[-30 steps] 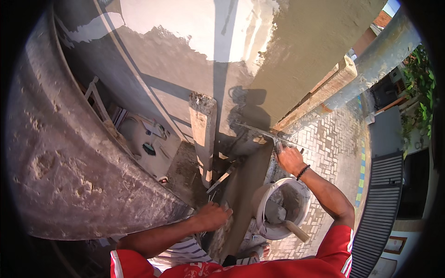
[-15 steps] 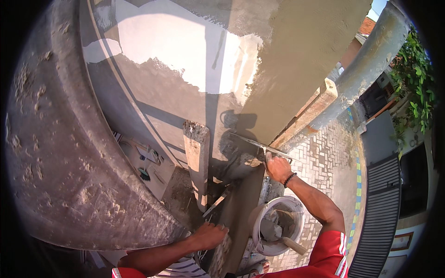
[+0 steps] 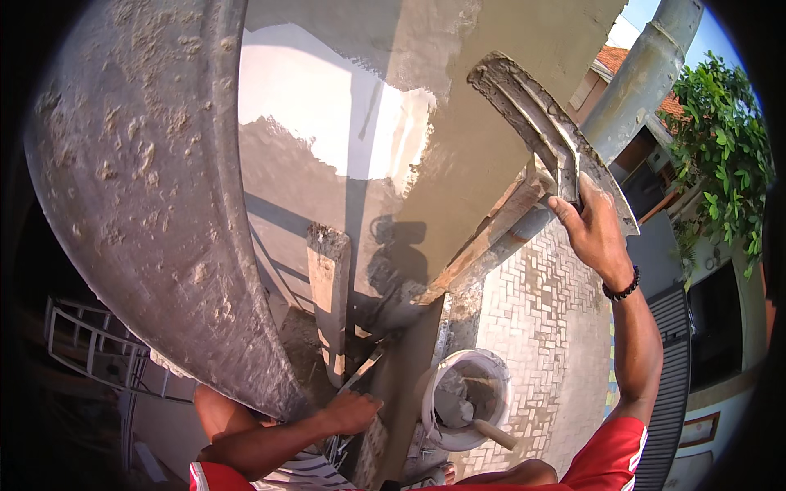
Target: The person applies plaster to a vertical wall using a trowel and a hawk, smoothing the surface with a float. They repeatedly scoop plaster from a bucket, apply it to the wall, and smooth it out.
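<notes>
My right hand (image 3: 594, 229) grips a long, mortar-coated metal finishing trowel (image 3: 532, 114), raised at upper right near the timber edge (image 3: 491, 233) of the plastered wall (image 3: 442, 155). My left hand (image 3: 352, 409) is low in the middle, its fingers curled; what they hold, if anything, is hidden. It is near an upright weathered board (image 3: 327, 286) and a narrow mortar-covered ledge (image 3: 397, 385). Right of it stands a pale bucket (image 3: 440, 434) of mortar with a wooden-handled tool (image 3: 499, 434) in it. A large curved, mortar-spattered dark surface (image 3: 155, 188) fills the left, close to me.
A grey pipe (image 3: 634, 90) rises beside the wall at upper right. Below it lie pavers (image 3: 540, 327), with a dark slatted gate (image 3: 667, 401) and a leafy tree (image 3: 712, 139) at the far right. A metal frame (image 3: 90, 344) shows at lower left.
My right hand has risen and moved right, lifting the trowel from low along the wall's edge to upright at upper right. The view has shifted, showing more tree and the metal frame.
</notes>
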Motion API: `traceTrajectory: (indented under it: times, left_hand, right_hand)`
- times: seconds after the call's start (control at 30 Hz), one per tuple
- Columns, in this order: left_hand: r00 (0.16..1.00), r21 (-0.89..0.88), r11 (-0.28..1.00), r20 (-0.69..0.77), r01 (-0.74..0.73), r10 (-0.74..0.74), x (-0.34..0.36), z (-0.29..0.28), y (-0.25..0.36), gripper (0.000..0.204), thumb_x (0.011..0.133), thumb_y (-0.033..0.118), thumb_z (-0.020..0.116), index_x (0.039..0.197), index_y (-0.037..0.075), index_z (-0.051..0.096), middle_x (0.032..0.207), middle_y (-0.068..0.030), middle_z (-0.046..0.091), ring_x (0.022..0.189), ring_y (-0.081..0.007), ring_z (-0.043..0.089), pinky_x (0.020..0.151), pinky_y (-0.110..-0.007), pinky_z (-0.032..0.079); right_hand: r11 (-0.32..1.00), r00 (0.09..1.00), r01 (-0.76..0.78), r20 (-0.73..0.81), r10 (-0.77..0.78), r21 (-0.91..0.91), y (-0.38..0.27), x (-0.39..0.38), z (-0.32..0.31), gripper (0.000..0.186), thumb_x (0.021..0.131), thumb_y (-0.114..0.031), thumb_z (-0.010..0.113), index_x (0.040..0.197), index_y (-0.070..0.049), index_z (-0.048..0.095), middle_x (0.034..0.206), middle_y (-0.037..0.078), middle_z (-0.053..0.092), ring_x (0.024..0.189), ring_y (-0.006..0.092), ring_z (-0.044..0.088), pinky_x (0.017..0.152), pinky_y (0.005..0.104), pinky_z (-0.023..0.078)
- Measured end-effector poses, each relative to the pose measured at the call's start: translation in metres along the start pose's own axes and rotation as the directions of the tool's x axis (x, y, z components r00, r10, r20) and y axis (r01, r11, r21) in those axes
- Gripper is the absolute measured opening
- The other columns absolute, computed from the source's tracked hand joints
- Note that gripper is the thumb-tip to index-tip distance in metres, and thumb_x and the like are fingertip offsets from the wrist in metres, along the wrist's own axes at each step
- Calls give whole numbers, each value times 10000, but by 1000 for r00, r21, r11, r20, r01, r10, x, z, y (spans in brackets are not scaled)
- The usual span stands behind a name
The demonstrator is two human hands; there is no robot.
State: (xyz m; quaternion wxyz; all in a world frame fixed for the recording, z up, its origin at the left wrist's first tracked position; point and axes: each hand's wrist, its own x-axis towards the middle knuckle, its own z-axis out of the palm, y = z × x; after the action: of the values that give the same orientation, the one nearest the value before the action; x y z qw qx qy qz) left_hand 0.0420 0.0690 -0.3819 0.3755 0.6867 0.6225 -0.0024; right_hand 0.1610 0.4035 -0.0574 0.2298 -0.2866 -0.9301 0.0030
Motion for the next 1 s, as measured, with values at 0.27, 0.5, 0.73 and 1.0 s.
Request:
traceTrajectory:
  times: [0.27, 0.5, 0.73, 1.0]
  left_hand:
    - [997, 31, 999, 73, 16, -19, -6, -4, 2, 419, 904, 313, 558, 1226, 49, 516, 1058, -191, 633, 991, -370, 619, 847, -493, 449]
    - [999, 8, 1000, 27, -20, 20, -1, -8, 3, 392, 880, 272, 553, 1198, 42, 534, 1059, -194, 634, 993, -370, 622, 854, -499, 474]
    - [1000, -8, 1000, 25, 2, -2, -1, -8, -4, 406, 882, 276, 536, 1213, 41, 531, 1051, -198, 635, 981, -371, 625, 835, -494, 490]
    - [998, -28, 998, -44, -55, 54, -3, 0, -5, 373, 858, 229, 540, 1178, 37, 548, 1028, -213, 633, 922, -394, 638, 806, -509, 506]
  right_hand:
    - [903, 962, 19, -253, 100, 429, 4, -11, -67, 245, 952, -251, 563, 1010, -14, 533, 589, -37, 464, 471, 33, 411, 417, 194, 320]
    - [995, 996, 87, -18, -88, -46, -46, 28, -26, 390, 775, -284, 616, 891, 73, 511, 716, 305, 547, 739, 470, 555, 690, 485, 445]
    - [941, 976, 133, -127, -179, -310, -36, 63, -15, 392, 824, -323, 598, 949, 37, 508, 671, 272, 582, 699, 451, 599, 649, 518, 476]
    - [926, 936, 112, -274, -220, -360, 58, 20, -71, 341, 815, -272, 600, 912, 40, 501, 683, 236, 522, 654, 415, 534, 609, 458, 427]
